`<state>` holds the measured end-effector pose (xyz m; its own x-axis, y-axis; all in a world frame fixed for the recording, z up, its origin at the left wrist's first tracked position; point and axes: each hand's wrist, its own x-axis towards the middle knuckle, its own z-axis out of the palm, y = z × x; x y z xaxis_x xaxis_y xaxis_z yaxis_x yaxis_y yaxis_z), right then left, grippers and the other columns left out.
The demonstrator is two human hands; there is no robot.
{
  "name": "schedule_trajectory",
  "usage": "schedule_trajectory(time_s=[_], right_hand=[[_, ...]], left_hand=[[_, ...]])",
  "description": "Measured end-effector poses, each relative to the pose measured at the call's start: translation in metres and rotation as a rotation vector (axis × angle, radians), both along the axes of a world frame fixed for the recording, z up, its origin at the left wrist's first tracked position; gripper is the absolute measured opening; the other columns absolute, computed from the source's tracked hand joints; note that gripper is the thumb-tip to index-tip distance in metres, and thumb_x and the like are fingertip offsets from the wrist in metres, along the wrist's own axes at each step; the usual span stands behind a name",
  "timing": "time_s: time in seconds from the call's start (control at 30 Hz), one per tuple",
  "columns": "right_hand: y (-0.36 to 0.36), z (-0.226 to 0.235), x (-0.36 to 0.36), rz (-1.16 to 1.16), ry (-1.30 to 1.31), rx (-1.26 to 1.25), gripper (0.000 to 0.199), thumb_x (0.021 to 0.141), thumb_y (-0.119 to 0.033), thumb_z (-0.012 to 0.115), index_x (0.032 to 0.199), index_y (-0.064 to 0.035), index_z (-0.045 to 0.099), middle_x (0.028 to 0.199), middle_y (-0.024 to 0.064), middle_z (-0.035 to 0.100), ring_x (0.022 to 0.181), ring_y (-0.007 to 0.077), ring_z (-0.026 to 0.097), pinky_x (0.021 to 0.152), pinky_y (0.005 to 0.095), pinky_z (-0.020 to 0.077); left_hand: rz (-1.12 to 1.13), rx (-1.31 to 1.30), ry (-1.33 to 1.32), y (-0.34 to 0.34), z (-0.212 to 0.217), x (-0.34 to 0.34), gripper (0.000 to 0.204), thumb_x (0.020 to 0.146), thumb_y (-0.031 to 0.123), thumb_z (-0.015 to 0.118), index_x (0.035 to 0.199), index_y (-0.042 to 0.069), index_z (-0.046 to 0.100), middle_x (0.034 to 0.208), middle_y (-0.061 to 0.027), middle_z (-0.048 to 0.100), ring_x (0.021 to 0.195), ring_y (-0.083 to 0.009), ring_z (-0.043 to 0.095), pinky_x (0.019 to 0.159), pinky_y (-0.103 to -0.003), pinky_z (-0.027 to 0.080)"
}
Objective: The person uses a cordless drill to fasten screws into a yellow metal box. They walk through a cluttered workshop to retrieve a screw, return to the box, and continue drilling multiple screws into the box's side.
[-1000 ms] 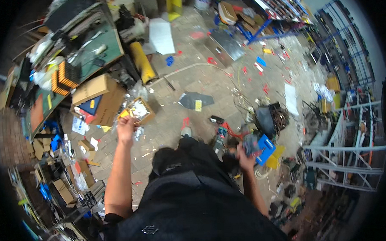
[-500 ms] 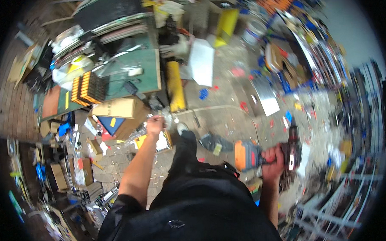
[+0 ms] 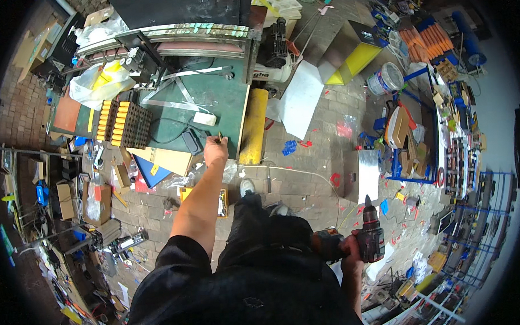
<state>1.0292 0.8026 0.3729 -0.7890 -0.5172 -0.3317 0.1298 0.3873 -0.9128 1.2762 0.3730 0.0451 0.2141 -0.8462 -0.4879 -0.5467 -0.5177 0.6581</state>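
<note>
At the near edge of the green-topped workbench [image 3: 230, 124], my left hand [image 3: 215, 151] is closed in a pinch. A thin, short, yellowish pointed piece [image 3: 219, 135] sticks up from its fingers; its kind is too small to make out. Beside that hand, on the bench, lie a black power adapter [image 3: 191, 142] with its cable and a small white block [image 3: 204, 118]. Low on the right, my right hand [image 3: 350, 248] grips the handle of a cordless drill [image 3: 370, 239], whose chuck points away from me. My fingers partly hide the drill's handle.
Orange-tipped dark racks [image 3: 134, 125] and a plastic bag [image 3: 100, 87] lie on the bench. A yellow post [image 3: 253, 128] stands at its right end. Metal sheets [image 3: 301, 101], a white bucket [image 3: 386, 79] and a blue-framed cart [image 3: 412, 174] occupy the right side. Scraps litter the brick floor.
My left hand has moved forward, from over the floor boxes to the bench edge. The drill has turned and come slightly inward, still in my right hand. The view has shifted nearer the bench.
</note>
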Motion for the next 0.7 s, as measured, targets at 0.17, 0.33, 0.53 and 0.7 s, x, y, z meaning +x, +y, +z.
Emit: schedule_trajectory(time_s=[0.17,0.33,0.53,0.7], right_hand=[[-0.036,-0.006,-0.031,0.103,0.005,0.047,0.021,0.1,-0.012,0.07,0.117,-0.0047,0.063,0.082,0.0003,0.062,0.073,0.0125,0.058,0.068,0.0293,0.0464],[-0.097,-0.021,-0.058,0.394,-0.058,0.031,0.017,0.103,-0.013,0.068,0.117,-0.0047,0.066,0.087,0.0005,0.066,0.075,0.0106,0.061,0.07,0.0291,0.0494],[-0.161,-0.008,-0.064,0.585,-0.027,-0.076,0.026,0.099,-0.013,0.076,0.122,-0.0038,0.068,0.101,0.0034,0.071,0.088,0.0128,0.067,0.079,0.0315,0.0545],[-0.181,-0.015,-0.076,0.771,-0.129,-0.194,0.036,0.098,-0.01,0.075,0.131,-0.0022,0.062,0.115,0.0075,0.069,0.105,0.017,0.065,0.091,0.0356,0.0537]], left_hand=[[-0.027,-0.009,-0.24,0.016,0.094,-0.003,0.058,0.089,0.051,0.082,0.129,0.015,0.062,0.114,-0.0191,0.076,0.11,-0.0413,0.071,0.096,-0.049,0.054],[-0.007,-0.044,0.34,0.048,0.11,-0.016,0.049,0.098,0.049,0.075,0.117,0.005,0.065,0.109,-0.0146,0.076,0.098,-0.0271,0.073,0.089,-0.044,0.056],[-0.234,0.307,1.632,0.129,0.304,-0.162,0.078,0.104,0.071,0.049,0.139,0.002,0.06,0.136,-0.0166,0.069,0.123,-0.0248,0.067,0.107,-0.042,0.052],[-0.068,0.372,1.747,0.128,0.347,-0.197,0.054,0.104,0.059,0.061,0.117,0.007,0.065,0.116,-0.0154,0.076,0.103,-0.026,0.075,0.09,-0.041,0.063]])
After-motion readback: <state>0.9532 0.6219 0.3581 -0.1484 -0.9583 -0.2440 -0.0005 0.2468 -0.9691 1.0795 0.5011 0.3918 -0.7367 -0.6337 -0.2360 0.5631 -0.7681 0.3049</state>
